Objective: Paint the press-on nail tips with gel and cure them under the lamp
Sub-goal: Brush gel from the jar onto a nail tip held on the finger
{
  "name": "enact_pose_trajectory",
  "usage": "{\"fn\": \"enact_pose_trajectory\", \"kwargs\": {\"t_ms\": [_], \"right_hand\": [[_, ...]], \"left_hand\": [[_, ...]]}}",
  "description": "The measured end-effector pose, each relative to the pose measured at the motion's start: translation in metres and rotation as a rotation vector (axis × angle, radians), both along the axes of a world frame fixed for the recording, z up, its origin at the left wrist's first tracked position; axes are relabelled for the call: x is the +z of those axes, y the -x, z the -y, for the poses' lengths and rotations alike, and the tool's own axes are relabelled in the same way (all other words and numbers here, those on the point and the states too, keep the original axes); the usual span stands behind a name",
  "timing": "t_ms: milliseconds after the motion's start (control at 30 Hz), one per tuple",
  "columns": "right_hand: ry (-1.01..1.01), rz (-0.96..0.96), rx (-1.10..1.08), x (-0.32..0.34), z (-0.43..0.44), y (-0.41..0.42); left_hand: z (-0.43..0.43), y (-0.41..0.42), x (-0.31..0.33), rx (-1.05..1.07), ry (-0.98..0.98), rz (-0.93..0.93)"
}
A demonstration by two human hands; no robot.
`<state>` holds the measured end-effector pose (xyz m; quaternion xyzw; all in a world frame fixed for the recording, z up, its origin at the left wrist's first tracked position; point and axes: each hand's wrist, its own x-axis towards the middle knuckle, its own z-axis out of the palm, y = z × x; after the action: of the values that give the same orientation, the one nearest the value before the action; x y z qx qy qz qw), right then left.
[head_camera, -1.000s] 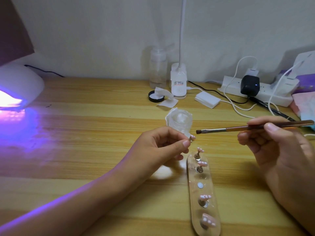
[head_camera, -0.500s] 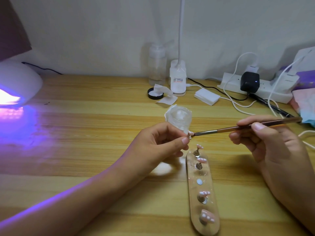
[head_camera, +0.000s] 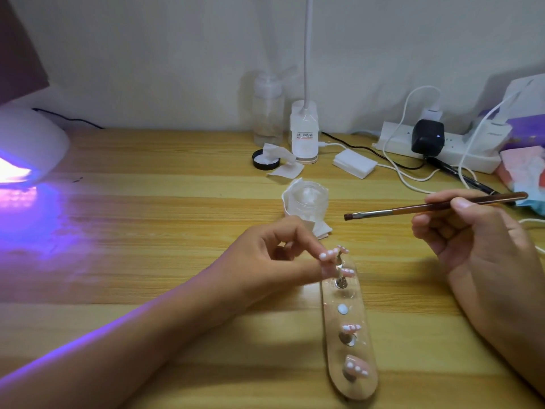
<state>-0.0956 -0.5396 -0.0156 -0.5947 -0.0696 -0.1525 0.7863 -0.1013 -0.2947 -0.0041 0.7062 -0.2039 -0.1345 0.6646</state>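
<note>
White tissue round clear jar; holder bearing tips; left hand pinching far tip; right hand gripping brush.

nail tips: pink, white dots | brush: brown handle, dark bristles | curing lamp: white, violet glow | table: yellow wood stripes
</note>
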Motion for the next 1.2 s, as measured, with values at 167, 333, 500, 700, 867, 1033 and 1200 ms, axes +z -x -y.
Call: {"fn": "enact_pose_trajectory", "kwargs": {"t_ms": [167,333,500,700,867,1033,1200], "right_hand": [[0.000,0.002,0.005,0.000,-0.001,0.001],[-0.002,0.004,0.007,0.001,-0.002,0.001],[0.008,0.006,0.007,0.001,-0.001,0.002],[0.018,0.003,0.004,0.001,0.002,0.003],[0.057,0.017,-0.008,0.002,0.000,0.005],[0.142,0.071,-0.043,0.002,-0.002,0.006],[0.263,0.237,-0.076,0.007,-0.003,0.007]], "left_hand": [[0.004,0.004,-0.005,-0.043,-0.259,0.182],[0.006,0.004,-0.009,-0.039,-0.324,0.253],[-0.002,0.003,-0.008,-0.099,-0.390,0.360],[-0.005,0.010,-0.008,-0.226,-0.487,0.706],[-0.002,0.011,-0.010,-0.192,-0.511,1.000],[0.000,0.015,-0.006,-0.040,-0.445,1.227],[0.000,0.007,-0.004,0.300,0.030,0.476]]}}
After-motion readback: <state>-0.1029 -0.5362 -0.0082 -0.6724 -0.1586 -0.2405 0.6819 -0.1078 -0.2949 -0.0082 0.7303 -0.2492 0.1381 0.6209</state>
